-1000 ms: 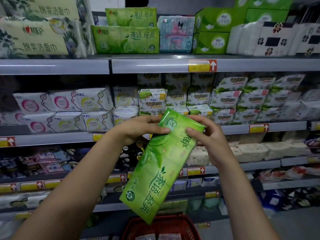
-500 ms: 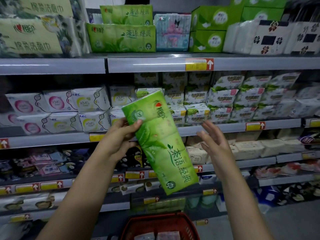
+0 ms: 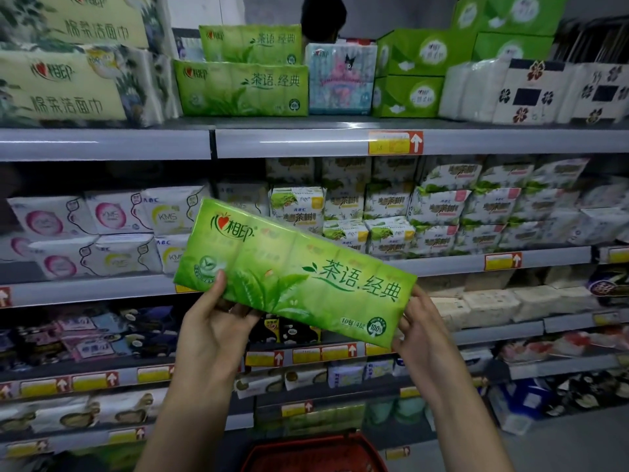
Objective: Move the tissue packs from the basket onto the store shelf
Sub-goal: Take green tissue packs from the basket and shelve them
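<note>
While left hand [image 3: 211, 321] and right hand [image 3: 413, 323] each pinch one end, tissue pack [image 3: 296, 270] hangs tilted before the store shelf [image 3: 306, 143], above the basket [image 3: 308, 446]; slick soft wrap may slip from such edge-holds.

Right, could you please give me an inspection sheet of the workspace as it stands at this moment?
Surface: grey top shelf holds two matching green packs, stacked.
Job's things: green tissue pack held tilted in front of the middle shelves; red basket below, contents out of view.
Clutter: white pad packs fill the middle shelf.
Grippers: left hand and right hand each hold one end of the pack.
Cables: nothing seen.
Surroundings: a person's head behind the top shelf; grey floor lower right.
</note>
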A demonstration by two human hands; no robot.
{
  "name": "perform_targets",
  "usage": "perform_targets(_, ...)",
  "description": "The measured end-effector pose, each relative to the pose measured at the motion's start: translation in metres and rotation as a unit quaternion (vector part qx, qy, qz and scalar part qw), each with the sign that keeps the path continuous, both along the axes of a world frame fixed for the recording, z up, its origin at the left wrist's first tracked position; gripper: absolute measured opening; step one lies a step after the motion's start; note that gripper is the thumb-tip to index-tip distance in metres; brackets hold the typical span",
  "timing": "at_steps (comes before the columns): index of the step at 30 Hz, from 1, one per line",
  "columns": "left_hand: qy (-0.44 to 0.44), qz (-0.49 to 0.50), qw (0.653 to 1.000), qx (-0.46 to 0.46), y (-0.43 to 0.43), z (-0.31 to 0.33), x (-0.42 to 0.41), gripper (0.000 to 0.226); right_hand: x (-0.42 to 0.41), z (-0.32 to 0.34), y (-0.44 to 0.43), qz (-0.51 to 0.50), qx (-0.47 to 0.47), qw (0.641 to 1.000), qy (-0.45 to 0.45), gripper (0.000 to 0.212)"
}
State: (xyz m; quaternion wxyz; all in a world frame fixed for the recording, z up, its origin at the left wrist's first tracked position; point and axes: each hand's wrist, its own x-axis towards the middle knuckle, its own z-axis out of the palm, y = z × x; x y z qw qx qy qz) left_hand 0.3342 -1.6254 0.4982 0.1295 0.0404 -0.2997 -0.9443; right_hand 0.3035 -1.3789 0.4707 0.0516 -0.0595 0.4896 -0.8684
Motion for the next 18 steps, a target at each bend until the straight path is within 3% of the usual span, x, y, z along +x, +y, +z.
perform_targets(3,0.011,-0.010,1.000,0.010,0.003,-0.003,0.008,0.066,-0.003,0.000,-0.001,0.013,0.001,1.000,0.007,0.077)
perform_targets(5,0.001,-0.011,1.000,0.018,0.004,-0.009,0.012,0.066,-0.005,-0.002,-0.002,-0.005,-0.002,1.000,0.009,0.058)
perform_targets(7,-0.021,-0.015,0.999,-0.020,0.002,-0.011,0.018,0.070,-0.009,-0.002,-0.005,-0.024,-0.010,1.000,0.010,0.048)
perform_targets(10,-0.038,-0.019,0.996,-0.081,-0.018,-0.013,0.025,0.108,-0.012,0.001,-0.006,-0.023,-0.025,0.999,0.016,0.043)
perform_targets(16,-0.047,0.056,0.966,-0.249,-0.069,-0.010,0.042,0.086,-0.017,0.017,-0.009,-0.025,0.010,0.999,0.039,0.043)
perform_targets(18,-0.046,0.055,0.955,-0.288,-0.074,-0.006,0.046,0.075,-0.018,0.021,-0.014,-0.028,0.025,0.998,0.047,0.065)
